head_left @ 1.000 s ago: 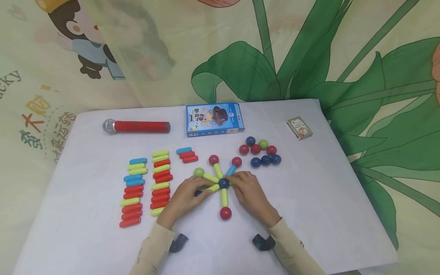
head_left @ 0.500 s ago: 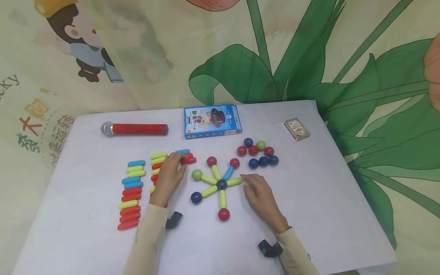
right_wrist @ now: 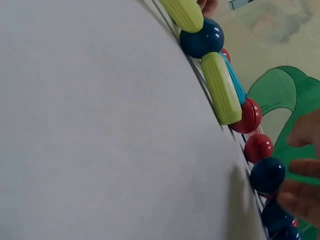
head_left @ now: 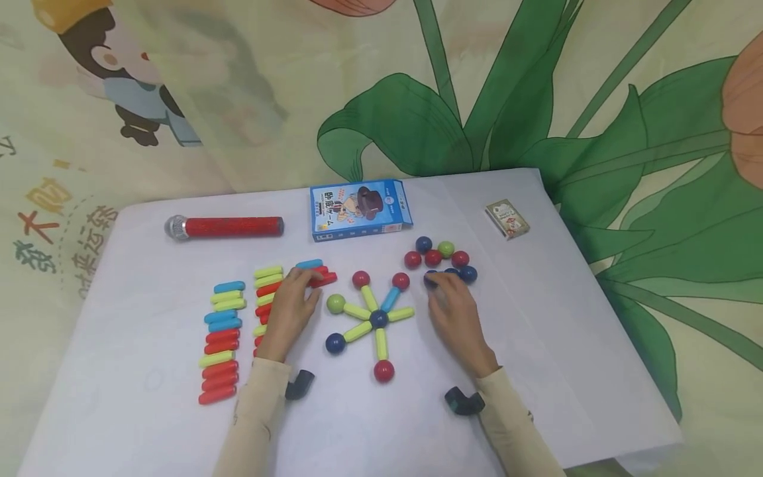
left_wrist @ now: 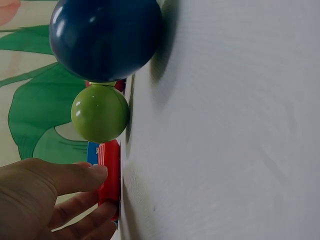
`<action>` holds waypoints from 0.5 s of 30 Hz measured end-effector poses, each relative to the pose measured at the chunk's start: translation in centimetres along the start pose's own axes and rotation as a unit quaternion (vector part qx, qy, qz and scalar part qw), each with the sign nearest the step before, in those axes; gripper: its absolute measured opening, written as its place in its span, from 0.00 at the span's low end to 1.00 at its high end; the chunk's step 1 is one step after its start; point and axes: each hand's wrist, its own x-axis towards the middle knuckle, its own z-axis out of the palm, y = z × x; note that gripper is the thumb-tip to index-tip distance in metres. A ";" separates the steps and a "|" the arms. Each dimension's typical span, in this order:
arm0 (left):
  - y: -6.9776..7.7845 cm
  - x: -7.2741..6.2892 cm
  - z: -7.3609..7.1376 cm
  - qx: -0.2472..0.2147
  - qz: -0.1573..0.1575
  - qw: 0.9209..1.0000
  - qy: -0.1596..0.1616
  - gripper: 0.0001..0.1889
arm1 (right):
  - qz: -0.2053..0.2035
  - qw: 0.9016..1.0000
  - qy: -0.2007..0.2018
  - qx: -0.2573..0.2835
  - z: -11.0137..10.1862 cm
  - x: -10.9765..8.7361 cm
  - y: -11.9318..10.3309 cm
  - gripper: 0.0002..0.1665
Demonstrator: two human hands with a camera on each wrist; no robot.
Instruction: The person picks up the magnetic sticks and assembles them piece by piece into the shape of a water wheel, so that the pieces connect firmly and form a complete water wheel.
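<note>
A star-shaped build of magnetic sticks and balls lies mid-table, around a central blue ball [head_left: 379, 319]. Several yellow sticks and one blue stick [head_left: 390, 299] radiate from it. Red balls, a green ball [head_left: 336, 304] and a blue ball [head_left: 336, 343] cap most of them; the right-hand yellow stick [head_left: 402, 313] has a bare end. My left hand [head_left: 289, 311] is at the small group of sticks, thumb and fingers spread along a red stick [left_wrist: 110, 175]. Over the loose balls, my right hand [head_left: 456, 318] has its fingertips at the edge of a blue ball [right_wrist: 267, 175], thumb apart.
Two columns of red, yellow and blue sticks [head_left: 220, 346] lie at the left, the inner one partly behind my left hand. Farther back are a red microphone-shaped tube [head_left: 232, 227], a blue card box [head_left: 360, 211] and a small box [head_left: 507, 219]. Loose red balls [head_left: 412, 260] sit at the right.
Both hands have left the star build. My left hand went left to the small stick group and stays there; my right hand moved up and right to the loose blue balls.
</note>
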 end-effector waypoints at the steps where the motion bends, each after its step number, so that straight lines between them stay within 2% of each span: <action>1: 0.0 0.0 0.0 -0.002 0.001 1.000 -0.001 0.17 | 0.003 1.000 -0.010 -0.018 0.1 0.4 0.0 0.21; 5: -0.1 0.0 0.1 -0.007 0.005 1.000 -0.004 0.16 | 0.005 0.995 -0.053 -0.090 0.6 1.2 -0.3 0.23; 10: -0.2 0.1 -0.1 -0.004 0.002 1.000 0.007 0.16 | -0.001 0.987 -0.063 -0.151 0.8 2.4 -0.8 0.25; 15: -0.2 0.1 -0.2 -0.003 0.000 1.000 0.009 0.16 | 0.000 0.988 -0.074 -0.132 0.8 2.5 -1.2 0.21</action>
